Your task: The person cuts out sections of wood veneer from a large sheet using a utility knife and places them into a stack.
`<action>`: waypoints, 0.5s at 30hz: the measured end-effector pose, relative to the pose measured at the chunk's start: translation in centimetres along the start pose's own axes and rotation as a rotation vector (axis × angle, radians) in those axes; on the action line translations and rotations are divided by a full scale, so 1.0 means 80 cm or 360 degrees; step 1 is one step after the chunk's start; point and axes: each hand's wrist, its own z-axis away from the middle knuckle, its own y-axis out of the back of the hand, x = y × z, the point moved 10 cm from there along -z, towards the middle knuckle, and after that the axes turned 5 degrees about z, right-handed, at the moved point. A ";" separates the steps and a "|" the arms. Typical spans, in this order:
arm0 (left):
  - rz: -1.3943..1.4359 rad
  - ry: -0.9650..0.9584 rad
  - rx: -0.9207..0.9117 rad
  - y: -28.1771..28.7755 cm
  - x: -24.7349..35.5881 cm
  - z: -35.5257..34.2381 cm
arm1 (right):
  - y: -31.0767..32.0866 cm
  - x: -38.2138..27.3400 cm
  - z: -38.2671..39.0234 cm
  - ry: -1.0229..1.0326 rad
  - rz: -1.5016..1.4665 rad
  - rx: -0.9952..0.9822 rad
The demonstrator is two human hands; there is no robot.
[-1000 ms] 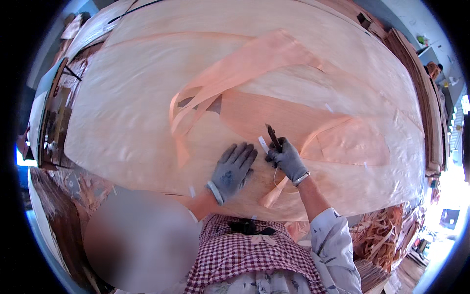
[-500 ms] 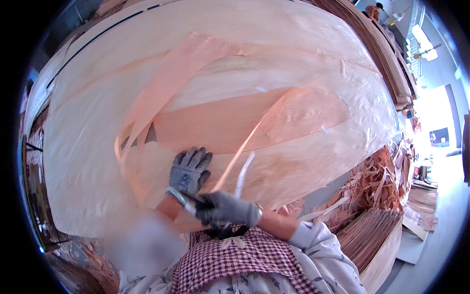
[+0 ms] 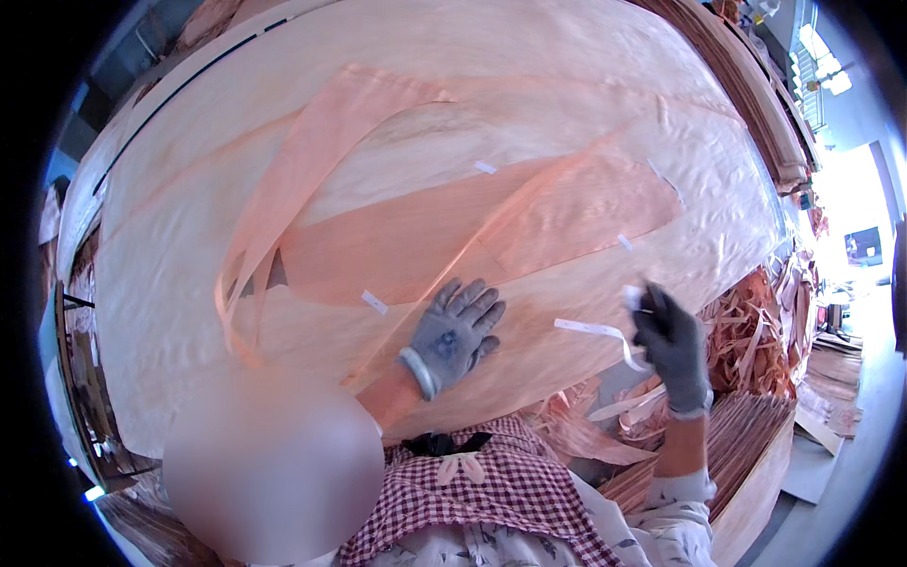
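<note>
My left hand (image 3: 455,331), in a grey glove, lies flat with fingers spread on a large pale wood veneer sheet (image 3: 529,359). Under and beyond its fingertips is a pinkish veneer patch (image 3: 406,236), with a narrow veneer strip (image 3: 477,241) running slantwise over it. Short white tape pieces sit at the patch's edges, one near tape (image 3: 375,301), another at its far edge (image 3: 485,167) and a third at the right (image 3: 624,242). Raised off the sheet to the right, my gloved right hand (image 3: 673,350) is closed on a white tape strip (image 3: 590,328), which curls out leftward.
A curved pink veneer offcut (image 3: 321,142) lies across the far left of the sheet. Veneer scraps (image 3: 751,331) are heaped at the right, beside a veneer stack (image 3: 746,435). More stacked veneer (image 3: 746,94) stands along the far right edge.
My right hand has moved from beside my left wrist out to the right with the tape. My left hand has slid right, and a tape piece now shows near where it was.
</note>
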 end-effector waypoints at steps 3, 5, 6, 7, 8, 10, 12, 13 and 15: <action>-0.0059 0.0046 -0.0012 -0.029 -0.020 -0.040 | -0.085 0.076 -0.053 -0.0069 -0.0130 -0.0402; -0.0167 0.0109 -0.0048 -0.032 -0.047 -0.050 | -0.137 0.091 -0.068 -0.0187 -0.0399 -0.0597; -0.0224 0.0149 -0.0003 -0.025 -0.059 -0.053 | -0.154 0.094 -0.075 -0.0200 -0.0500 -0.0655; -0.0281 0.0187 0.0044 -0.019 -0.067 -0.057 | -0.169 0.098 -0.081 -0.0213 -0.0602 -0.0710; -0.0284 0.0328 0.0153 -0.001 -0.076 -0.061 | -0.181 0.104 -0.087 -0.0206 -0.0625 -0.0725; -0.0308 0.0252 0.0154 -0.004 -0.066 -0.068 | -0.195 0.116 -0.094 -0.0193 -0.0670 -0.0744; -0.0187 0.0131 0.0228 -0.013 -0.048 -0.065 | -0.201 0.123 -0.097 -0.0226 -0.0613 -0.0734; -0.0122 0.0060 0.0223 -0.024 -0.036 -0.069 | -0.204 0.127 -0.097 -0.0243 -0.0583 -0.0727; 0.0024 -0.0087 0.0225 -0.042 -0.011 -0.080 | -0.205 0.138 -0.100 -0.0197 -0.0459 -0.0652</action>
